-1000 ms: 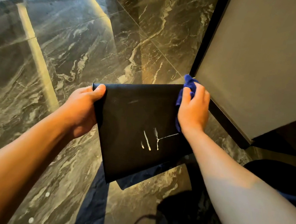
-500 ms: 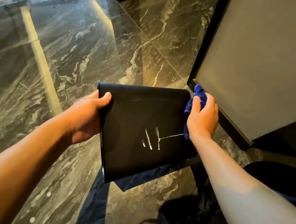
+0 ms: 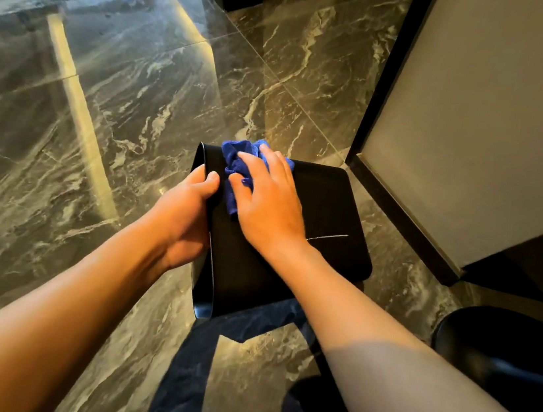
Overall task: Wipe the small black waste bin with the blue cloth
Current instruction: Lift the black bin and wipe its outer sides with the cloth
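The small black waste bin (image 3: 324, 213) is held tilted above the marble floor, one flat side facing me. My left hand (image 3: 182, 215) grips its left edge, thumb over the top face. My right hand (image 3: 266, 205) lies flat on that face near the far left corner, pressing the crumpled blue cloth (image 3: 237, 163) under its fingers. A thin whitish streak (image 3: 328, 237) shows on the bin just right of my right wrist; the rest of the marks are hidden by the hand.
A grey panel with a black frame (image 3: 480, 129) stands close on the right, its base (image 3: 400, 216) near the bin's right edge. A dark round object (image 3: 504, 343) sits at the lower right. Dark trousers (image 3: 207, 370) are below the bin. Glossy marble floor (image 3: 102, 114) spreads left.
My right hand has slid the cloth from the bin's right edge across its face to the far left corner. It now covers most of the white streaks. The left hand keeps its grip.
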